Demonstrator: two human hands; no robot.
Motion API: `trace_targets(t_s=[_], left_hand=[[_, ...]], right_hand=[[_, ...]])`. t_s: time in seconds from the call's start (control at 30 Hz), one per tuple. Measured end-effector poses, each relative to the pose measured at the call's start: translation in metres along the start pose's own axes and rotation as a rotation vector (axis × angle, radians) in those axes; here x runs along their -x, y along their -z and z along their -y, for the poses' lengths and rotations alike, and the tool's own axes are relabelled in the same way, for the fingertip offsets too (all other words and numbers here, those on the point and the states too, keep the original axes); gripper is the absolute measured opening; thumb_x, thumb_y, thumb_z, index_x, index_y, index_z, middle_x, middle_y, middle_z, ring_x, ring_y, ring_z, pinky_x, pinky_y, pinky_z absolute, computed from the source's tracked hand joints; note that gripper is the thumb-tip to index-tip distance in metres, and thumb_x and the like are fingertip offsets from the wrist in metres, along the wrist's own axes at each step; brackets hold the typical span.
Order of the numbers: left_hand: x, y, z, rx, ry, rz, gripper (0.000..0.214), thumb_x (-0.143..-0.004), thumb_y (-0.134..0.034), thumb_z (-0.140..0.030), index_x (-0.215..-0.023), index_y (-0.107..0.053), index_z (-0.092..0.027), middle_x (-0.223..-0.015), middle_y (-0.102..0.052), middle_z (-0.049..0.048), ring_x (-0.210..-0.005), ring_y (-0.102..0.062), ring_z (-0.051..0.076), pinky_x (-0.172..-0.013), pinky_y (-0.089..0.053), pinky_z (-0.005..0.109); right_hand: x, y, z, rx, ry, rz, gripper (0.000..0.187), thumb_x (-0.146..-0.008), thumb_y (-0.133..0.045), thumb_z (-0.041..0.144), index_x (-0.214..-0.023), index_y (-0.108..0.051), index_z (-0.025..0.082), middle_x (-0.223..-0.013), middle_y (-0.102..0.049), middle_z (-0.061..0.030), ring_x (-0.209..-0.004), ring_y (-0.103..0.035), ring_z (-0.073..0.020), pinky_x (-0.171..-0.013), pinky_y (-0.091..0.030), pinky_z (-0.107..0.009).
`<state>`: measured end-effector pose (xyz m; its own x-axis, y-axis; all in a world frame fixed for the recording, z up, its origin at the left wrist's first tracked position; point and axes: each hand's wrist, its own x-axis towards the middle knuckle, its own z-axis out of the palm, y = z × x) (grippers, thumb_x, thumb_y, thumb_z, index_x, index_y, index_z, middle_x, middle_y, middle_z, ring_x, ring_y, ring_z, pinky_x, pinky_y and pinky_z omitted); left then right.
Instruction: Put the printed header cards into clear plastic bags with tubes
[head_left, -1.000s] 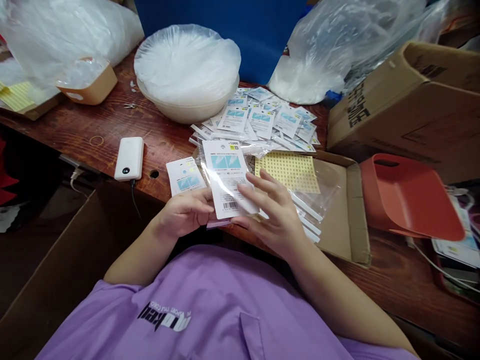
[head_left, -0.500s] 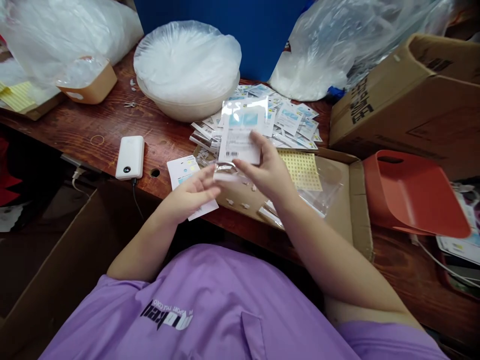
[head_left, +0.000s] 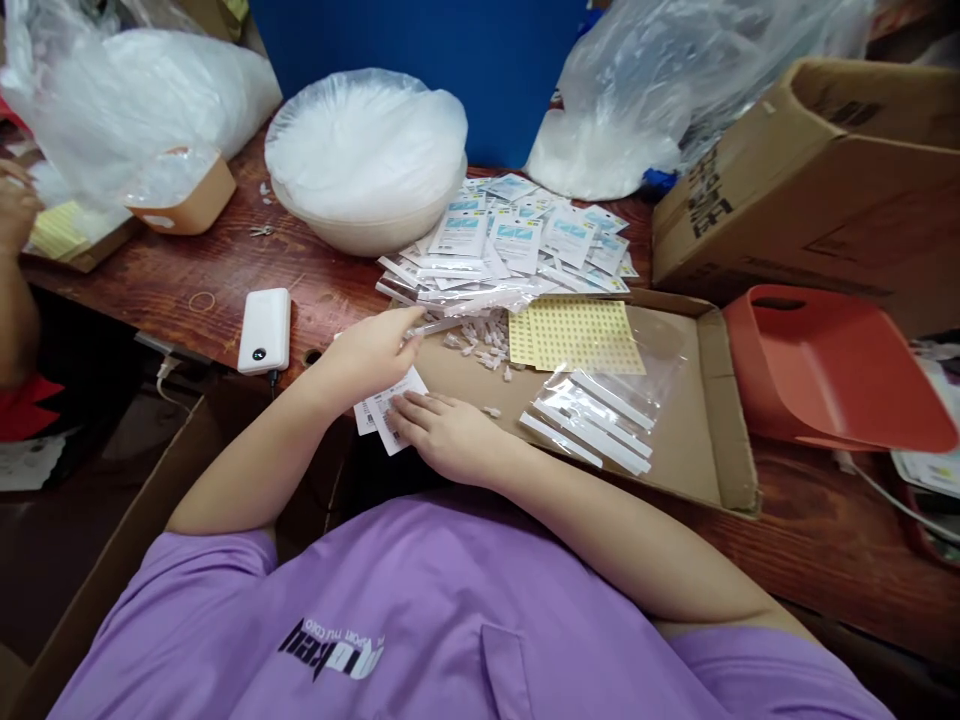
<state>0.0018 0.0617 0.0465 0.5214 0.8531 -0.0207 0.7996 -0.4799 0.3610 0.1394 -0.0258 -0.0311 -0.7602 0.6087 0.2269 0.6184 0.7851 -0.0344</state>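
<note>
My left hand (head_left: 371, 355) is closed at the left end of the cardboard tray (head_left: 694, 400), its fingertips pinching a clear plastic bag (head_left: 450, 318) that stretches to the right. My right hand (head_left: 457, 435) has its fingers over a white printed card (head_left: 405, 400) at the table's front edge; its thumb is hidden. Another card (head_left: 364, 418) shows partly beneath that one. Beyond the hands lies a pile of bagged cards (head_left: 517, 240). Small whitish plastic pieces (head_left: 487, 345) are heaped in the tray, beside yellow sticker sheets (head_left: 577, 335) and clear bags with white strips (head_left: 592, 420).
A white basin (head_left: 367, 225) with a stuffed plastic bag stands behind. To the right are a red-orange bin (head_left: 832, 380) and a cardboard box (head_left: 810, 200). A white power bank (head_left: 265, 330) and an orange container (head_left: 191, 200) are leftward. Another person's hand (head_left: 16, 205) shows far left.
The bagged card has left my right hand, which has moved down onto a printed card. My left hand has moved up slightly to the clear bag. Another person's hand has appeared at far left.
</note>
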Motion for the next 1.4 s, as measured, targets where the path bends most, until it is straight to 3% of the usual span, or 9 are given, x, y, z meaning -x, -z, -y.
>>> trace_targets(t_s=[0.13, 0.27, 0.43, 0.57, 0.7, 0.87, 1.0, 1.27, 1.4], left_hand=[[-0.041, -0.006, -0.053, -0.061, -0.204, 0.25, 0.04, -0.09, -0.04, -0.029, -0.124, -0.058, -0.02, -0.129, -0.06, 0.0061, -0.118, -0.055, 0.023, -0.098, -0.042, 0.032], [-0.078, -0.041, -0.109, -0.201, -0.246, 0.521, 0.032, -0.088, -0.044, -0.028, -0.104, -0.068, -0.013, -0.111, -0.068, 0.0124, -0.104, -0.061, 0.026, -0.091, -0.044, 0.033], [-0.116, -0.099, -0.163, -0.207, -0.181, 0.454, 0.047, -0.09, -0.042, -0.044, -0.118, -0.06, -0.011, -0.119, -0.062, 0.0169, -0.107, -0.059, 0.028, -0.088, -0.046, 0.034], [-0.143, -0.127, -0.188, -0.249, -0.09, 0.401, 0.081, -0.069, -0.062, -0.066, -0.123, -0.055, -0.006, -0.128, -0.053, 0.0232, -0.116, -0.052, 0.036, -0.091, -0.046, 0.039], [-0.155, -0.135, -0.198, -0.28, -0.046, 0.477, 0.069, -0.064, -0.067, -0.065, -0.105, -0.066, -0.009, -0.109, -0.064, 0.0188, -0.104, -0.059, 0.034, -0.087, -0.048, 0.037], [-0.149, -0.139, -0.195, -0.239, 0.068, 0.342, 0.096, -0.058, -0.067, -0.071, -0.128, -0.048, -0.008, -0.125, -0.055, 0.0201, -0.114, -0.053, 0.033, -0.09, -0.047, 0.035], [-0.148, -0.145, -0.191, -0.181, 0.113, 0.311, 0.083, -0.055, -0.07, -0.07, -0.113, -0.06, -0.012, -0.124, -0.055, 0.0203, -0.114, -0.053, 0.033, -0.09, -0.046, 0.034], [-0.143, -0.131, -0.184, -0.092, -0.029, 0.246, 0.032, -0.081, -0.058, -0.037, -0.101, -0.066, -0.014, -0.111, -0.065, 0.0164, -0.105, -0.059, 0.028, -0.086, -0.045, 0.034], [-0.135, -0.117, -0.182, -0.033, -0.069, 0.23, 0.033, -0.089, -0.043, -0.032, -0.088, -0.069, -0.011, -0.105, -0.067, 0.0203, -0.105, -0.06, 0.032, -0.09, -0.043, 0.04]], right_hand=[[0.031, 0.014, -0.006, 0.062, 0.074, -0.213, 0.037, -0.096, -0.03, 0.013, -0.119, -0.059, 0.013, -0.12, -0.066, -0.0067, -0.107, -0.063, -0.0206, -0.09, -0.054, -0.036], [0.097, 0.034, -0.008, 0.048, 0.054, -0.457, 0.03, -0.094, -0.039, 0.014, -0.114, -0.062, 0.015, -0.116, -0.068, -0.0051, -0.11, -0.062, -0.0173, -0.095, -0.052, -0.035], [0.21, 0.035, -0.001, 0.122, -0.278, -0.663, 0.027, -0.086, -0.05, 0.013, -0.11, -0.062, 0.015, -0.103, -0.071, -0.0107, -0.107, -0.064, -0.0206, -0.089, -0.056, -0.038], [0.265, 0.017, 0.01, 0.237, -0.637, -0.851, 0.048, -0.076, -0.057, 0.003, -0.12, -0.057, 0.021, -0.113, -0.068, -0.0087, -0.1, -0.067, -0.0229, -0.083, -0.059, -0.04], [0.276, 0.001, 0.012, 0.261, -0.803, -0.986, 0.056, -0.073, -0.059, -0.001, -0.123, -0.057, 0.024, -0.11, -0.069, -0.0071, -0.097, -0.068, -0.0236, -0.08, -0.06, -0.04], [0.272, -0.002, 0.0, 0.223, -0.809, -0.895, 0.053, -0.075, -0.057, 0.002, -0.123, -0.055, 0.026, -0.107, -0.07, -0.0061, -0.096, -0.068, -0.0225, -0.084, -0.058, -0.042], [0.268, 0.001, -0.007, 0.234, -0.803, -0.9, 0.051, -0.076, -0.056, 0.003, -0.122, -0.055, 0.023, -0.107, -0.07, -0.0071, -0.097, -0.068, -0.0216, -0.087, -0.055, -0.041], [0.262, 0.0, -0.008, 0.194, -0.835, -0.933, 0.048, -0.078, -0.056, 0.005, -0.122, -0.056, 0.024, -0.106, -0.071, -0.0075, -0.098, -0.068, -0.0219, -0.09, -0.054, -0.042], [0.26, -0.001, -0.005, 0.167, -0.861, -0.969, 0.047, -0.08, -0.055, 0.006, -0.123, -0.056, 0.024, -0.107, -0.071, -0.0074, -0.098, -0.068, -0.0218, -0.09, -0.054, -0.044]])
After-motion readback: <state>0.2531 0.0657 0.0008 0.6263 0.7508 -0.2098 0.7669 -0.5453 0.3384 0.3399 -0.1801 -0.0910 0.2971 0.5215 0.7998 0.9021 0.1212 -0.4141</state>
